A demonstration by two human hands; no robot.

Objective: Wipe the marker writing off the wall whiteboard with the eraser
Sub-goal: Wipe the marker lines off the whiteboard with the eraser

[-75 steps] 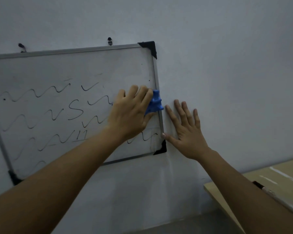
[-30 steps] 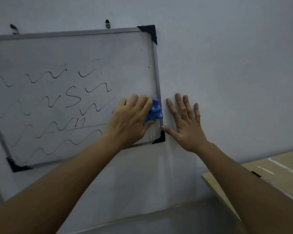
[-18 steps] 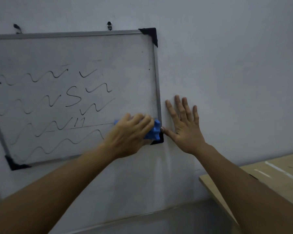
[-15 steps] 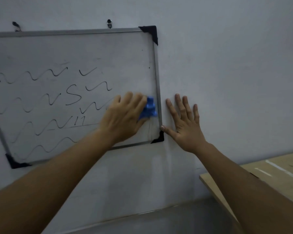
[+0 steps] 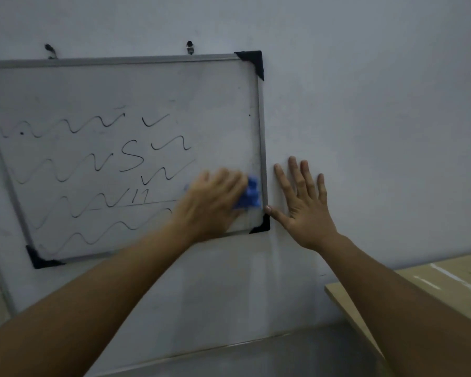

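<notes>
- Whiteboard [image 5: 93, 85] hangs tilted on the wall [image 5: 365, 104], its left end lower than its right, with black corner caps and two hooks [image 5: 190, 47] above the top frame.
- Marker writing [image 5: 93, 170] covers the left and middle of the board as I see it: rows of wavy lines, a tick, a large "S" and an underlined "11". The strip along the right frame looks bare apart from a small dot.
- My left hand [image 5: 212, 202] is blurred, pressed against the board's lower right area, fingers curled over the eraser.
- Eraser [image 5: 249, 193] is blue, sticking out past the left fingertips, on the board and just beside the right frame, a little above the lower right corner cap.
- My right hand [image 5: 303, 205] lies flat on the wall just right of the board, fingers spread wide and holding nothing, the thumb tip touching the frame near that corner.
- Wooden table [image 5: 446, 278] edges in at the lower right.
</notes>
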